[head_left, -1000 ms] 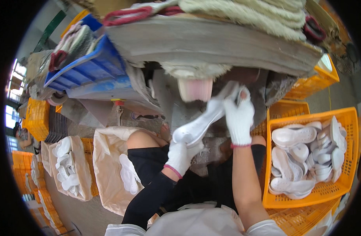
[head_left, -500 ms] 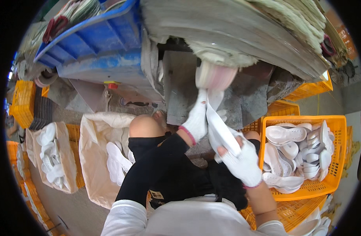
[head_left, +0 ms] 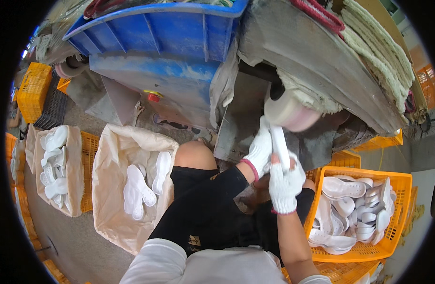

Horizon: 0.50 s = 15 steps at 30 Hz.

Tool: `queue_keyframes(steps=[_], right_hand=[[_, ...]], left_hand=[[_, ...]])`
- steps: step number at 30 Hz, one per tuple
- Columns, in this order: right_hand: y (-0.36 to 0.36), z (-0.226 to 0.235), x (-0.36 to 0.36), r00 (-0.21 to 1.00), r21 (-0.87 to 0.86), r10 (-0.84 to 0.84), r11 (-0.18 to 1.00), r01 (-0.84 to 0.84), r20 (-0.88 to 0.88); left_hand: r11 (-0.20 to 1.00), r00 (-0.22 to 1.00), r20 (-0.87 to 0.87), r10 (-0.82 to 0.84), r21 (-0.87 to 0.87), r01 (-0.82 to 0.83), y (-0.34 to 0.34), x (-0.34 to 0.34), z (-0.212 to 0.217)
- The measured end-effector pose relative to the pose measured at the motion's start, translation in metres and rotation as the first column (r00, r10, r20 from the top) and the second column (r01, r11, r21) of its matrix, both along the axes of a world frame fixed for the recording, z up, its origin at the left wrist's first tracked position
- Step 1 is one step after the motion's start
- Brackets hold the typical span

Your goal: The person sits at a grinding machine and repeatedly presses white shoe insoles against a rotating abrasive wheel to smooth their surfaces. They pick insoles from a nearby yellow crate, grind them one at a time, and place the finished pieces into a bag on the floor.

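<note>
At a workshop wheel [head_left: 292,112], left hand [head_left: 261,147] and right hand [head_left: 286,187] pinch one white sole [head_left: 279,146], apparently unfinished; left bin [head_left: 109,199] holds few, right crate [head_left: 401,203] many.

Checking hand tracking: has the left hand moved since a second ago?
Yes: the left hand has moved forward, closer to the roller.

Light was bright, fairly even; small glare spots at far left rim. Dark shadow sat under the hood [head_left: 317,59]. Wheel [head_left: 289,112] was smeared by motion blur, nearby crate [head_left: 400,215] fairly sharp. Fisheye bent outer edges, black filled corners, far background looked soft
</note>
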State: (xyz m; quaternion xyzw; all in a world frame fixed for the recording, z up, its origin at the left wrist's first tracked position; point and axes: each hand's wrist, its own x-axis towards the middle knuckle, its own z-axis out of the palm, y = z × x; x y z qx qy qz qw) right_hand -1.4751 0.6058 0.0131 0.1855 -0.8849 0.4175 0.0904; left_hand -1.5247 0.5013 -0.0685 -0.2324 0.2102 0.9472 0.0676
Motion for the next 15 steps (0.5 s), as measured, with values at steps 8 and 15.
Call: queue_keyframes(steps=[8,15], right_hand=[[0.105,0.009,0.090,0.729,-0.488,0.253,0.864,0.125,0.636],[0.106,0.037,0.107,0.860,-0.166,0.229,0.971,-0.171,0.455]], left_hand=[[0.998,0.944,0.325,-0.055,0.021,0.051,0.027,0.042,0.037],[0.948,0.964,0.233,0.131,-0.315,-0.052,0.038,0.063,0.013]])
